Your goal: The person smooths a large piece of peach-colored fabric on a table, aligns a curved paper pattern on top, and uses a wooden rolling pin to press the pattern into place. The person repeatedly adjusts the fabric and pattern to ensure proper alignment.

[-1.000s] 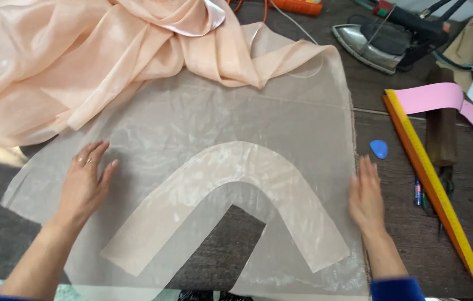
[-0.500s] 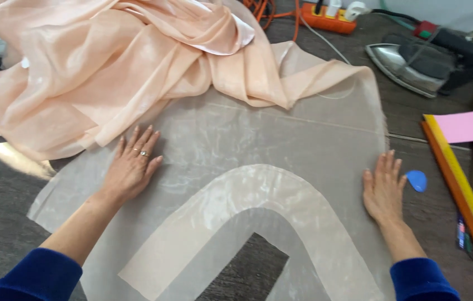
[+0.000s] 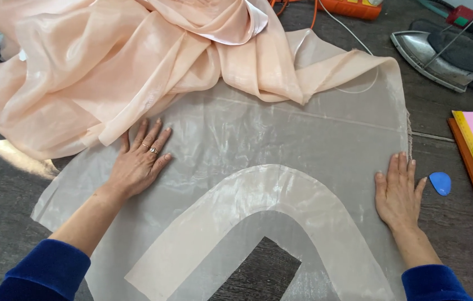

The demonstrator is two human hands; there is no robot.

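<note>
Both hands lie flat, fingers spread, on the thin see-through cloth (image 3: 281,139) in the middle of the picture. The left hand (image 3: 136,164) sits just below the peach cloth pile (image 3: 108,61). The right hand (image 3: 398,195) is at the cloth's right edge, near what may be blue chalk (image 3: 440,183).

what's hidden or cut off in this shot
- Head view: the iron runs off the right edge.
- The orange power strip is cut by the top edge.
- The sheer fabric disappears under the heaped peach cloth.
- The curved piece leaves the bottom edge.
</note>
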